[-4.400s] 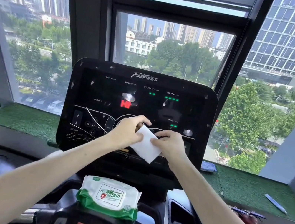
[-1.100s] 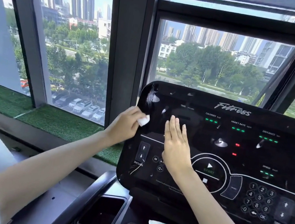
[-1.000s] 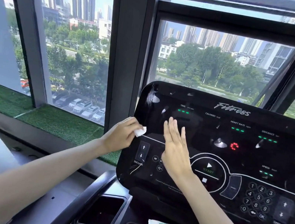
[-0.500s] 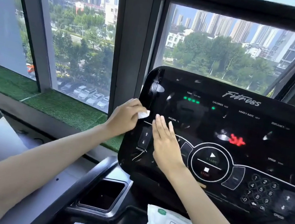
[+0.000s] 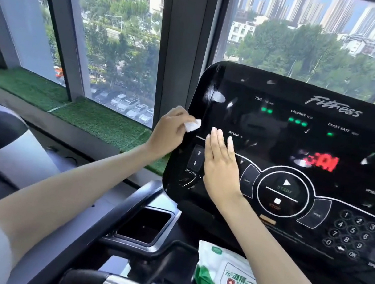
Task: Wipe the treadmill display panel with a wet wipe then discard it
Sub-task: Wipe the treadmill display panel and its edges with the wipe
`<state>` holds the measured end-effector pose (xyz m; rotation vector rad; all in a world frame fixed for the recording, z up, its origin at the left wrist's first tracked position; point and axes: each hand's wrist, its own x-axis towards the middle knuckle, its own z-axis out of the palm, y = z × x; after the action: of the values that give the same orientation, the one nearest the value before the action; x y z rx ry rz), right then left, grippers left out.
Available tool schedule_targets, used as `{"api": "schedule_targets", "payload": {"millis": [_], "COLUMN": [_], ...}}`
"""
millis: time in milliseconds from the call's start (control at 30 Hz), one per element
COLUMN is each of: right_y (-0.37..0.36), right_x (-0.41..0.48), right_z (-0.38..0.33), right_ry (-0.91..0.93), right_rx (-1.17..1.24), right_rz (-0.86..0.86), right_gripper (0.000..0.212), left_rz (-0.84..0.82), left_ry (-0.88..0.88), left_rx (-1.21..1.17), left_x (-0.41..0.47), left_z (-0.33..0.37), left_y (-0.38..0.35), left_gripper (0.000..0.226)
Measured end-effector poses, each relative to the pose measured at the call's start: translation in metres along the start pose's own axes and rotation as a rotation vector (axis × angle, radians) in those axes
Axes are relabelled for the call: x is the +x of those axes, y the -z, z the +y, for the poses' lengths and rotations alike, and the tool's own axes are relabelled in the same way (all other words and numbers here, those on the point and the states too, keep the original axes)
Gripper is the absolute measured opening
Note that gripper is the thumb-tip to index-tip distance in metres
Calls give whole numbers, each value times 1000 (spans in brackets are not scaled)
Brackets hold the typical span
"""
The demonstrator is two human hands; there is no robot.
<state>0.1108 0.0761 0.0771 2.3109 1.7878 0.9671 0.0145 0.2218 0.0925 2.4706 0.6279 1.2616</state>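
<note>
Left hand (image 5: 170,131) pinches the small folded white wet wipe (image 5: 193,125) at the left edge of the glossy black treadmill display panel (image 5: 276,137). Right hand (image 5: 220,169) lies flat on it, fingers straight. Wipe rightward in overlapping, light passes.

- The left grip (image 5: 168,136) pinches a small folded white wipe (image 5: 193,125) between thumb and fingers, at the left edge of the black display panel (image 5: 270,131).
- Just right of it, the right grip (image 5: 220,169) lies flat on the panel, fingers straight, close together and pointing up.
- Between the two grips sit the incline arrow buttons (image 5: 196,159).
- Right of the right grip is the round start button (image 5: 283,195), and farther right the number keypad (image 5: 349,233).
- Below the left grip is an empty-looking black cup holder (image 5: 145,224).
- Below the right forearm lies a green-and-white pack of wipes (image 5: 227,280).
- Behind the left grip, a strip of green turf (image 5: 100,122) runs under the window (image 5: 115,30).
</note>
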Motion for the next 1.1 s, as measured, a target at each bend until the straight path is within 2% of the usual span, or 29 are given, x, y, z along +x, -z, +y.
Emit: {"api": "schedule_targets", "payload": {"millis": [133, 200, 400, 433, 533, 600, 667, 733, 800, 867, 1000, 1033, 1100], "right_y": [-4, -7, 2, 4, 8, 8, 7, 7, 6, 5, -2, -2, 2], "right_x": [2, 2, 2, 2, 2, 0, -2, -2, -1, 0, 0, 0, 1], "right_z": [2, 1, 4, 5, 4, 3, 2, 2, 4, 6, 6, 5, 3], "right_ry": [-4, -2, 1, 0, 27, 27, 20, 20, 26, 33, 26, 19, 2], "right_rx": [15, 22, -10, -28, -34, -26, -18, -9, -2, 11, 23, 26, 23], "right_rz": [75, 77, 1, -5, -23, -24, -18, -14, -11, 11, 53, 59, 51], "right_gripper": [62, 62, 63, 62, 63, 64, 65, 64, 65, 64, 63, 63, 63], "left_rz": [-180, -223, 100, 84, -116, -233, -194, -76, 5, -36, -296, -308, -230], "left_ry": [-137, -145, 104, 77, -139, -184, -119, 14, 61, 0, -209, -219, -186], "left_rx": [-26, -53, -45, -32, 10, 26, 23, 20, 5, 24, 64, 56, 58], "left_x": [-56, -63, -8, -15, -56, -67, -47, -17, -2, -16, -72, -69, -47], "left_z": [-14, -16, 2, 1, -14, -19, -14, -3, 2, -2, -9, -10, -8], "left_y": [0, 1, 7, 6, 3, 8, 11, 14, 15, 11, 4, 4, 3], "left_gripper": [35, 36, 29, 30, 34, 35, 34, 31, 31, 31, 33, 33, 31]}}
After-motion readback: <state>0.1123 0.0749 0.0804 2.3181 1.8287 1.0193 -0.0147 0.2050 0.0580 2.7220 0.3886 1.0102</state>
